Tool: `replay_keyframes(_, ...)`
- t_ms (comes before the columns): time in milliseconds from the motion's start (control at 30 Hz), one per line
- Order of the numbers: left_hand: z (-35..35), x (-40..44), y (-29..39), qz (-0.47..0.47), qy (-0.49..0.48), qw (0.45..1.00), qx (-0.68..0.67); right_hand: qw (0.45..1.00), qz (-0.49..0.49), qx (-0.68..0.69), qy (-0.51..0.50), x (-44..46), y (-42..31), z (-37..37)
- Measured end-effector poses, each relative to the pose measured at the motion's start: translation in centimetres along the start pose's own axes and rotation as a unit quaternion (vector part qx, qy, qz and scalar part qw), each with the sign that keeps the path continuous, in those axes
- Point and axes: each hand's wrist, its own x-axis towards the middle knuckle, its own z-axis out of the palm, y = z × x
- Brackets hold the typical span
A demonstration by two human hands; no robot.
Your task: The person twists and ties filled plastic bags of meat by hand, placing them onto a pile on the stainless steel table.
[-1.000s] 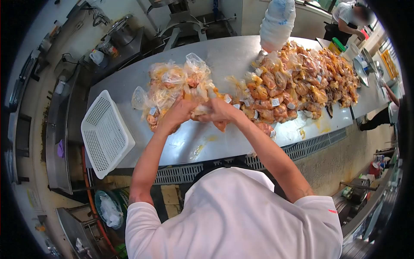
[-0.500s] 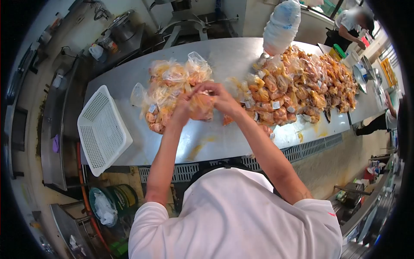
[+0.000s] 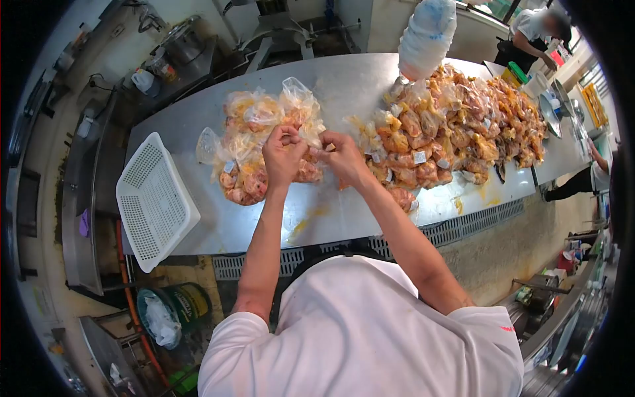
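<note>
A metal surface (image 3: 344,221) spans the middle of the frame, with yellowish smears near its lower edge. A heap of bagged meat (image 3: 456,126) covers its right half, a tall plastic bundle (image 3: 428,40) rises at upper centre, and a smaller cluster of bags (image 3: 241,135) lies left of centre. A white basket (image 3: 153,205) stands at the left end; a green bin (image 3: 192,304) is at lower left, a pot (image 3: 185,45) at upper left, and a co-worker (image 3: 527,41) at upper right. The nearest bag (image 3: 308,173) sits at frame centre, between the left hand (image 3: 283,155) and right hand (image 3: 340,157). Both hands' fingers are curled, nearly closed; I cannot tell whether either set pinches plastic. Half a second ago the hands met over that bag; now they are slightly apart, with the bag showing between them, while the basket and heap keep their places.
</note>
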Motion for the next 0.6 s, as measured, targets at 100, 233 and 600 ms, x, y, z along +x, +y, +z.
replay_keyframes(100,0.7,-0.1,-0.9,-0.052,-0.044,0.992,-0.103,0.992,0.002,0.059,-0.108,0.9,0.9,-2.0)
replay_keyframes(233,1.4,-1.5,0.4,0.216,-0.04,0.942,0.253,0.988,0.108,0.058,-0.088,-0.6,1.6,-2.9)
replay_keyframes(600,3.4,-6.1,3.1,0.162,-0.18,0.95,0.195,0.967,-0.113,-0.188,0.132,-3.5,4.8,-2.8)
